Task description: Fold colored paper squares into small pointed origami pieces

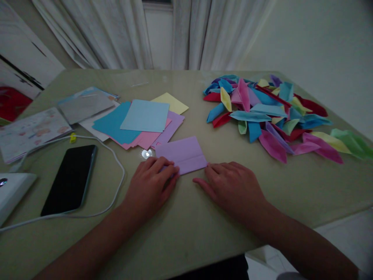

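Observation:
A folded sheet of purple paper (186, 153) lies on the table in front of me, with a crease running across it. My left hand (153, 177) is closed at its lower left corner, thumb and bent fingers together on the edge. At the lower right corner, the fingertips of my right hand (230, 182) touch the paper. That hand rests on the table, its thumb stretched out apart from the fingers. Just beyond the paper, loose square sheets in light blue (145, 116), teal, pink, purple and yellow lie overlapping.
A heap of folded coloured paper pieces (262, 107) spreads over the table's right side. To the left are a black phone (70, 181), a white cable (118, 155), a white device (16, 190) and printed packets (32, 132). Curtains (192, 35) hang behind the table.

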{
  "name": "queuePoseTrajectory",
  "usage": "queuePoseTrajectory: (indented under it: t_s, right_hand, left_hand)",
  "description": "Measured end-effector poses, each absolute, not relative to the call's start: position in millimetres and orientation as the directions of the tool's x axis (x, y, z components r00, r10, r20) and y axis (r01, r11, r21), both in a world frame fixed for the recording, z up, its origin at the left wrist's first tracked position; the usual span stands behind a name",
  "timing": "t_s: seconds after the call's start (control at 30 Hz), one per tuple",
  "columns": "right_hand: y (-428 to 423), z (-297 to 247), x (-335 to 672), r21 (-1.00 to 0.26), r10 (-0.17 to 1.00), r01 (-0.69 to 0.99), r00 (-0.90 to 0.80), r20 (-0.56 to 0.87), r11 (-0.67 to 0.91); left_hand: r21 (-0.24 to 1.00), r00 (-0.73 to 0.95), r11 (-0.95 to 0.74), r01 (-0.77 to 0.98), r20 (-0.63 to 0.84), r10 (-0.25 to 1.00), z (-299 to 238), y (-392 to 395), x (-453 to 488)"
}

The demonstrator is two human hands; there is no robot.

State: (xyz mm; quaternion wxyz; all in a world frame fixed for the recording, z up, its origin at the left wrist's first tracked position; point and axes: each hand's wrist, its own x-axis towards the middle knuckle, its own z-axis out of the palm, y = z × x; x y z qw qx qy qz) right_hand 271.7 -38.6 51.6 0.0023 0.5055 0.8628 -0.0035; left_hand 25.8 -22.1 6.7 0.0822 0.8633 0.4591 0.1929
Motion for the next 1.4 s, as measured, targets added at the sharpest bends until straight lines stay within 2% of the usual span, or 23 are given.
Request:
queuePoseTrajectory:
  t_s: [0.2, 0.4, 0.57, 0.7, 0.8, 0.93, 1.1, 1.3, 1.4]
  right_hand:
    - [-36, 51, 273, 0.05, 0.856, 0.855, -0.516, -0.028, 0.517]
    - [-32, 56, 273, 0.089, 0.863, 0.859, -0.503, -0.043, 0.504]
    - [-30, 53, 274, 0.12, 0.849, 0.841, -0.526, -0.054, 0.528]
    - [-24, 46, 276, 0.105, 0.86, 0.858, -0.509, 0.041, 0.502]
    - [-16, 40, 276, 0.073, 0.877, 0.879, -0.476, 0.066, 0.472]
    - [-6, 32, 280, -0.026, 0.858, 0.858, -0.513, 0.028, 0.513]
    - [2, 26, 287, -0.173, 0.781, 0.766, -0.624, 0.035, 0.619]
    - [8, 21, 290, -0.179, 0.783, 0.764, -0.614, 0.093, 0.62]
    - [9, 23, 290, -0.247, 0.752, 0.719, -0.655, 0.076, 0.65]
  left_hand:
    - [0.499, 0.488, -0.511, 0.7, 0.187, 0.852, 9, -16, 21]
    - [0.542, 0.521, -0.51, 0.668, 0.149, 0.841, 11, -17, 14]
    - [0.494, 0.525, -0.526, 0.692, 0.156, 0.837, 8, -16, 10]
    - [0.376, 0.505, -0.543, 0.751, 0.202, 0.839, 8, -20, 12]
    - [0.349, 0.557, -0.593, 0.726, 0.207, 0.804, 13, -28, 15]
    - [0.449, 0.69, -0.684, 0.575, 0.182, 0.7, 15, -32, 17]
    - [0.431, 0.662, -0.664, 0.61, 0.182, 0.727, 8, -21, 7]
    - [0.4, 0.727, -0.721, 0.566, 0.17, 0.665, 9, -18, 3]
    - [0.409, 0.74, -0.751, 0.519, 0.225, 0.634, 7, -18, 6]
